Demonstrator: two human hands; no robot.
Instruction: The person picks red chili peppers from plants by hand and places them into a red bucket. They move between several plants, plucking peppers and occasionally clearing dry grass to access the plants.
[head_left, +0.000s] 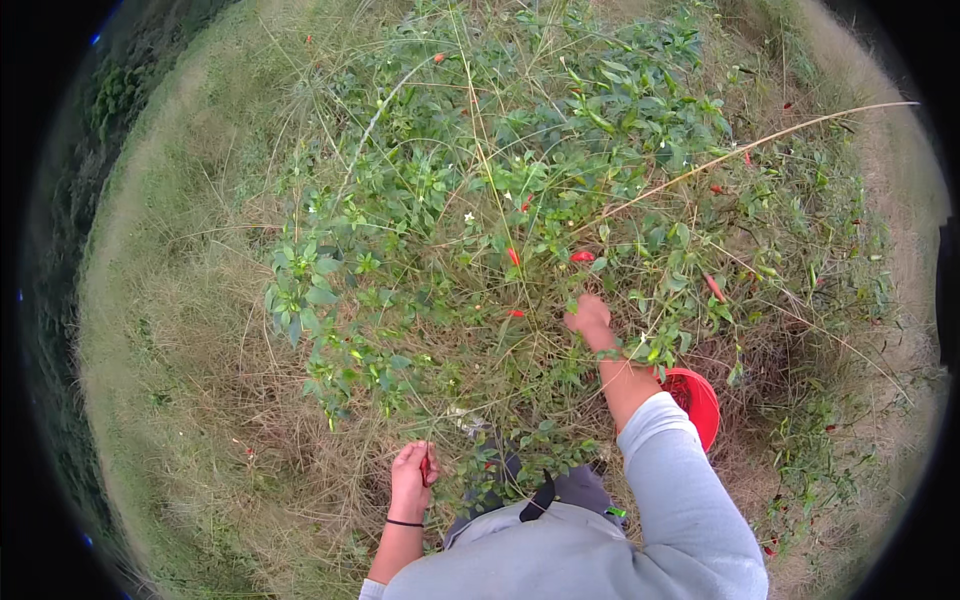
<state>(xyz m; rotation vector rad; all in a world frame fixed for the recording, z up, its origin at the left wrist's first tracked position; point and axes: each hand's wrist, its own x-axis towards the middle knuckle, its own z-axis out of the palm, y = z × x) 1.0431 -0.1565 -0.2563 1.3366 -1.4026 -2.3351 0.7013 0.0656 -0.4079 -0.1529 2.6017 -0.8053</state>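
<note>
My left hand (412, 472) is at the lower left, its fingers closed on a red chili pepper (425, 470) that looks dark and partly hidden by the fingers. Among the stems near the middle, my right hand (589, 313) reaches into the chili plants (420, 180); foliage and the angle hide its fingertips. Just beyond that hand hangs a bright red chili pepper (582, 256). Other red chilies (514, 256) show to its left, one of them low down (516, 313). Beside my right forearm stands a red bucket (703, 409) with red chilies inside, partly covered by the arm.
Dry grass (247, 420) surrounds the plants. A long dry stalk (720, 159) arches over the upper right. More red chilies (714, 287) grow on the right side, among green ones. White flowers dot the leaves. Trees (112, 97) line the far left rim.
</note>
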